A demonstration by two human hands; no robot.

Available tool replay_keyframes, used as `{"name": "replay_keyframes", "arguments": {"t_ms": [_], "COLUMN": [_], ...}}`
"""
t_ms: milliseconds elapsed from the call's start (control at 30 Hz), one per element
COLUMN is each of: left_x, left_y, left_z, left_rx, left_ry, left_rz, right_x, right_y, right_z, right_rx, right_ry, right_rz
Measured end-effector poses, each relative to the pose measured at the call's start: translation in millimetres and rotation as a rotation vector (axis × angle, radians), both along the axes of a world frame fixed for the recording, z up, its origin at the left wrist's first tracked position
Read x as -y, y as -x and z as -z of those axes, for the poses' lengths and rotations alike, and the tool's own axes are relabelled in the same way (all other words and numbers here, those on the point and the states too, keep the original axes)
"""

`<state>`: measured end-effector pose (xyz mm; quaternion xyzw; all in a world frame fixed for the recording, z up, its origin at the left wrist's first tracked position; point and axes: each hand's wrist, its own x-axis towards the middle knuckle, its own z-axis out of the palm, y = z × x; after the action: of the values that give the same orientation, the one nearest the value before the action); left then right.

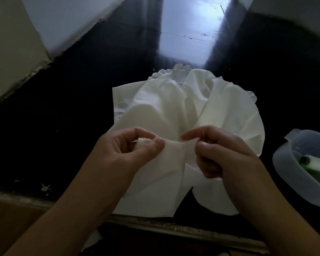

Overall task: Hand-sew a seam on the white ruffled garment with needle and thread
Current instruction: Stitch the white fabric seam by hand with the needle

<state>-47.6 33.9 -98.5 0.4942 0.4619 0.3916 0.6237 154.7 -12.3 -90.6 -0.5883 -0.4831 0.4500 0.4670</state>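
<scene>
Left hand [126, 146] pinches a fold of the white garment [174, 111] near the table's [63, 108] front edge; right hand [216, 150] pinches the needle [203, 134].

garment [174, 111] on table [81, 108], tub [288, 174] at right holding spool [316, 162]

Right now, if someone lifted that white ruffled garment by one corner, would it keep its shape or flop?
Probably flop: the white ruffled garment already drapes in soft folds over the dark table. It seems light and thin, since the left hand bunches an edge with a finger pinch. It would likely crumple when pushed rather than slide as one piece.
</scene>
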Motion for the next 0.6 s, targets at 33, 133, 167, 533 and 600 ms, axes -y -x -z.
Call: {"name": "replay_keyframes", "arguments": {"t_ms": [33, 133, 167, 533, 600], "left_x": [-0.3, -1.2, -1.2, 5.4, 5.6], "left_y": [-0.3, -3.0, -3.6, -7.5, -7.4], "left_z": [-0.5, -1.7, -1.6, -6.0, -6.4], "left_rx": [-0.001, -0.014, -0.019, -0.112, -0.108], "left_ry": [-0.001, 0.003, 0.002, -0.128, -0.133], "left_rz": [-0.013, -0.027, -0.028, -0.015, -0.004], "right_x": [-0.1, 0.6, 1.1, 13.8, 14.4], "right_y": [-2.1, -4.8, -3.9, 13.4, 16.4], "right_z": [-1.5, -5.2, -7.1, -24.5, -24.5], "right_rx": [-0.008, 0.079, 0.110, 0.186, 0.274], "right_ry": [0.017, -0.009, -0.030, -0.090, -0.098], "right_rz": [0.019, 0.076, 0.091, 0.037, 0.045]}}
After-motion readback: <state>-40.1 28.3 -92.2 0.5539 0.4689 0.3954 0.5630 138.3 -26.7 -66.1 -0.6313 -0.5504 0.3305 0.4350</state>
